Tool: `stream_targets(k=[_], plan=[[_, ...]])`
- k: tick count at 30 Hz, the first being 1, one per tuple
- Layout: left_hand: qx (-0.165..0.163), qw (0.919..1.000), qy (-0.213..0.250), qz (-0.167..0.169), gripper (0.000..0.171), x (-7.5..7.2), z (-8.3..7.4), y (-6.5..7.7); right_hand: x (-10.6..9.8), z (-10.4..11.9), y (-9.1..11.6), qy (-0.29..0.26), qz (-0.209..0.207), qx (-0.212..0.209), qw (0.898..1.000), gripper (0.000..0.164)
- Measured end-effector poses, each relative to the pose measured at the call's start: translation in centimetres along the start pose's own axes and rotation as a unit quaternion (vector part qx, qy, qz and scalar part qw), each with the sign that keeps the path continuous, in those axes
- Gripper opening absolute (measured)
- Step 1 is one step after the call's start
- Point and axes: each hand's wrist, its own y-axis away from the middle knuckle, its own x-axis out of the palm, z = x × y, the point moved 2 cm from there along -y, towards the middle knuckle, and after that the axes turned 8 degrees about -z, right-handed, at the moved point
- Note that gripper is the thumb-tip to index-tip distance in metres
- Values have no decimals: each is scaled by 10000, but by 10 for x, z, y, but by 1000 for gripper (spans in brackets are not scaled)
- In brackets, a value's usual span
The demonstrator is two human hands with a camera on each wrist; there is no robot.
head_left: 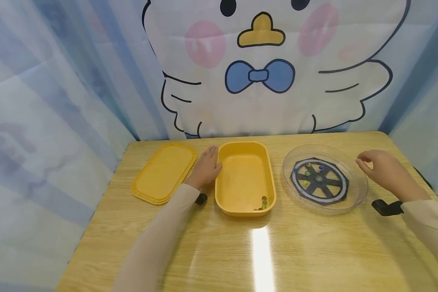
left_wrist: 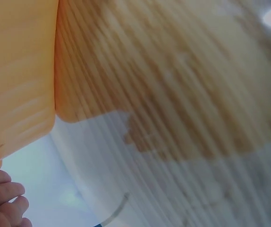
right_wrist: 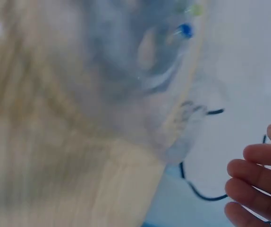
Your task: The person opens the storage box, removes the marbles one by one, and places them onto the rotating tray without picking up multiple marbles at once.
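A yellow tub point(head_left: 245, 177) sits mid-table with a few small marbles point(head_left: 262, 202) in its near corner. My left hand point(head_left: 206, 167) rests flat against the tub's left wall point(left_wrist: 17, 85), fingers straight. The yellow lid point(head_left: 164, 172) lies to the left of that hand. A clear round dish point(head_left: 325, 177) on the right holds a black spoked wheel card and several coloured marbles point(head_left: 308, 173). My right hand point(head_left: 381, 170) hovers just right of the dish rim, fingers loosely curled, holding nothing I can see. In the right wrist view the dish point(right_wrist: 140, 71) is blurred, with a blue marble point(right_wrist: 186, 30) showing.
The wooden table point(head_left: 263, 251) has bare room across its near half. A cartoon-bird curtain point(head_left: 263, 69) hangs close behind the far edge. Black wrist-camera mounts show by each sleeve point(head_left: 386, 207).
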Motion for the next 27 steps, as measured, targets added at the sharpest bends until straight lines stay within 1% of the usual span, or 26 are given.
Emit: stream_targets(k=[3,6,8,11,14,15,16,17,19,20,22,23,25,27], plan=[[38,10000,-35,-1,62,1,0,0,7,-9,9,483,-424,-539,9965,14],[146,9998,-138,-52,64,0,0,0,14,-16,17,849,-789,-970,9885,14],[179,9996,-191,-69,64,-4,-2,0,19,-20,20,973,-915,-1173,9841,15],[208,9990,-391,-111,64,-18,-9,3,25,-25,22,1097,-920,-1291,9812,15],[263,9983,-460,-229,61,-39,-23,6,28,-29,24,1131,-864,-1311,9811,14],[304,9982,-441,-267,59,-46,-29,7,28,-29,24,1142,-857,-1317,9809,14],[327,9986,-312,-272,57,-53,-37,8,29,-30,24,1143,-872,-1335,9806,14],[330,9991,-86,-250,54,-60,-45,9,29,-30,25,1144,-877,-1349,9803,13],[303,9985,459,-83,50,-70,-63,9,30,-31,24,1125,-936,-1414,9791,13],[300,9969,726,48,47,-74,-71,10,30,-30,24,1109,-957,-1445,9786,12],[352,9916,1182,390,43,-77,-88,9,31,-30,23,1085,-1020,-1552,9766,11],[411,9886,1324,585,41,-77,-95,9,31,-30,23,1081,-1038,-1620,9753,10],[633,9842,1374,920,38,-73,-109,7,32,-29,23,1087,-1073,-1748,9727,9],[873,9804,1284,1212,35,-66,-120,5,31,-30,25,1179,-1041,-1821,9706,12]])
